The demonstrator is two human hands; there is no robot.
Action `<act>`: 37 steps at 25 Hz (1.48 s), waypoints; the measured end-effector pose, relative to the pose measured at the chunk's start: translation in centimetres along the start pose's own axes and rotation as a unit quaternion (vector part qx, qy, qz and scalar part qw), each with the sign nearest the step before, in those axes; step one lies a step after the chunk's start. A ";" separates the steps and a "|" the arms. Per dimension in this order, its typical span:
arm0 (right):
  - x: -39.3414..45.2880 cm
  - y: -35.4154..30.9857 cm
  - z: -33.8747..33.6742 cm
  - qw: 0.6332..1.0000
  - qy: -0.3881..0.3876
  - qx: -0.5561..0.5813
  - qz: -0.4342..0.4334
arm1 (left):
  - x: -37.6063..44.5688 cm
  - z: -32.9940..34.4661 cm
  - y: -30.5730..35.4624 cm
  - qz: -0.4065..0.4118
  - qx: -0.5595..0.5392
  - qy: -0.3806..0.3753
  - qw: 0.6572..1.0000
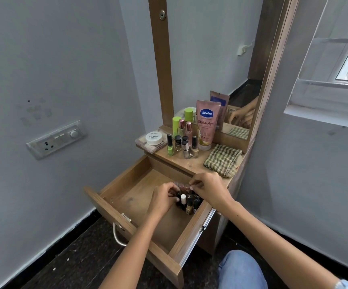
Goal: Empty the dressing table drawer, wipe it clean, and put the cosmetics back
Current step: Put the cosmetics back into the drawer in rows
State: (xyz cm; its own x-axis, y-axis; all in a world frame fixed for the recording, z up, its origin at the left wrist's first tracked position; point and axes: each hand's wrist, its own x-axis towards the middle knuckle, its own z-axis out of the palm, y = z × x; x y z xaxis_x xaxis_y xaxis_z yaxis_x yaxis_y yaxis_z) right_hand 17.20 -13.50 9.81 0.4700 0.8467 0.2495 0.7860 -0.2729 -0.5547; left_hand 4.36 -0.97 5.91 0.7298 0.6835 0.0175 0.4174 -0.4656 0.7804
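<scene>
Both hands are down in the open drawer (127,185), at its right side, where a cluster of nail polish bottles (187,202) stands close together. The left hand (164,197) curls round some small pink-capped bottles (181,186), and the right hand (208,187) pinches a cap in the same row — whether they are lifting them or setting them down, I cannot tell. To do it well, I think, she should take only few at once and keep them upright, because more bottles and the Vaseline tube (207,126) crowd the tabletop (191,163) beside the checked cloth (223,159).
</scene>
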 end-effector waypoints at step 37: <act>5.5 0.4 -1.0 0.978 0.205 -0.023 -0.040 | 0.3 -1.1 3.5 0.130 -0.018 0.250 0.959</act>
State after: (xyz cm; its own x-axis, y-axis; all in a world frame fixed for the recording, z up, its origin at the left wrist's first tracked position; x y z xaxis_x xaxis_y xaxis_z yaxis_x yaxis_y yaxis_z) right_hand 20.52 -9.42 11.75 0.5197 0.6151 0.5930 0.8399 -0.2407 -0.4864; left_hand 5.43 -1.78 9.38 0.4531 0.7345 0.5052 0.2309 -0.6441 0.7293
